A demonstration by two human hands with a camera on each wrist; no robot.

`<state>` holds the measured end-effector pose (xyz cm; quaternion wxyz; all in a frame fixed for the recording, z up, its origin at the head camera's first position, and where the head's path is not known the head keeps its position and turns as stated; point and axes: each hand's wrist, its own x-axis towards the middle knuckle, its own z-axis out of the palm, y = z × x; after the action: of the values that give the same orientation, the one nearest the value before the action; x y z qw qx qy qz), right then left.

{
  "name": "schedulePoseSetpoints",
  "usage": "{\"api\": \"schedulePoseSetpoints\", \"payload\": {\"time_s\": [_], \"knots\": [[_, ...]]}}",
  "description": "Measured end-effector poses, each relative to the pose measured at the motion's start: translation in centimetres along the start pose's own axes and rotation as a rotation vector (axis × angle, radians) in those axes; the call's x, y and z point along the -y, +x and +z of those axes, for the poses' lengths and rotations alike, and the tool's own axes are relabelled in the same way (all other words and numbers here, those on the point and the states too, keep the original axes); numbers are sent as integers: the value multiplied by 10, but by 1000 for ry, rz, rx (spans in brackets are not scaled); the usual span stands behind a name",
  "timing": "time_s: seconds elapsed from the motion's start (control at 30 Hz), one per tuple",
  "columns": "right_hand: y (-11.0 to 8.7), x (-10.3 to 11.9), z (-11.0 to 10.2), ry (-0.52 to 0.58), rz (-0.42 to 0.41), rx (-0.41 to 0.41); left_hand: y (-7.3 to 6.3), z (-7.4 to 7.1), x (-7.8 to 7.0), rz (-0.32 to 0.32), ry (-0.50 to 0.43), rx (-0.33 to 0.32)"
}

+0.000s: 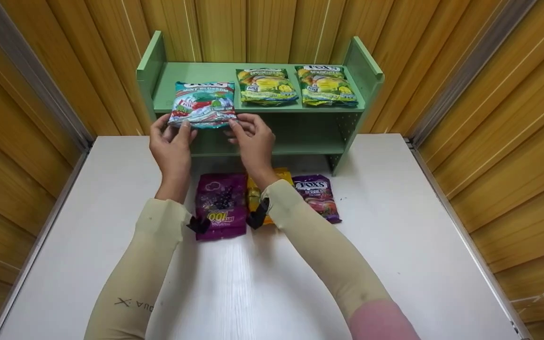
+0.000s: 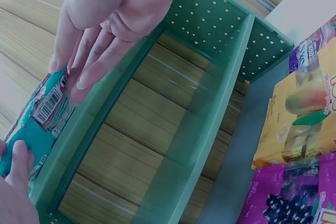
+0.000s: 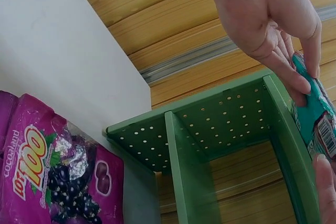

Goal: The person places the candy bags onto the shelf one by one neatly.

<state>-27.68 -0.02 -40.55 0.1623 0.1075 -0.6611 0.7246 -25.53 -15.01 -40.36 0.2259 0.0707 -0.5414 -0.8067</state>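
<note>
A teal and red Fox's candy bag (image 1: pixel 203 105) is held by its two near corners at the front left of the green shelf's top board (image 1: pixel 196 71). My left hand (image 1: pixel 173 146) pinches the left corner, thumb on top. At the right corner my right hand (image 1: pixel 255 141) pinches with thumb and fingers. In the left wrist view the bag's teal underside and barcode (image 2: pixel 48 104) face the camera. The right wrist view shows the same bag (image 3: pixel 317 111) over the shelf's upper edge. Two yellow-green Fox's bags (image 1: pixel 267 87) (image 1: pixel 326 86) lie to its right on the top board.
On the white table (image 1: pixel 371 198) before the shelf lie a purple Lot 100 grape bag (image 1: pixel 220 205), an orange bag (image 1: pixel 279 174) partly hidden by my right wrist, and a dark purple Fox's berries bag (image 1: pixel 317 196). Wood-patterned walls (image 1: pixel 272 28) stand behind and on both sides.
</note>
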Motion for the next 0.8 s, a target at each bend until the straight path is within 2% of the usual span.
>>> {"api": "schedulePoseSetpoints", "payload": {"time_s": [0.17,0.33,0.47,0.63,0.8], "knots": [[0,-2,5,-1,-31,-70,1,-1,5,88,11,-81],[0,-4,8,7,-1,-106,1,-1,7,150,7,-132],[1,-6,8,47,54,-89,2,-2,7,139,48,-118],[3,-7,8,105,130,-21,4,-4,4,73,141,-45],[5,-8,9,120,169,60,6,-5,2,25,207,17]]}}
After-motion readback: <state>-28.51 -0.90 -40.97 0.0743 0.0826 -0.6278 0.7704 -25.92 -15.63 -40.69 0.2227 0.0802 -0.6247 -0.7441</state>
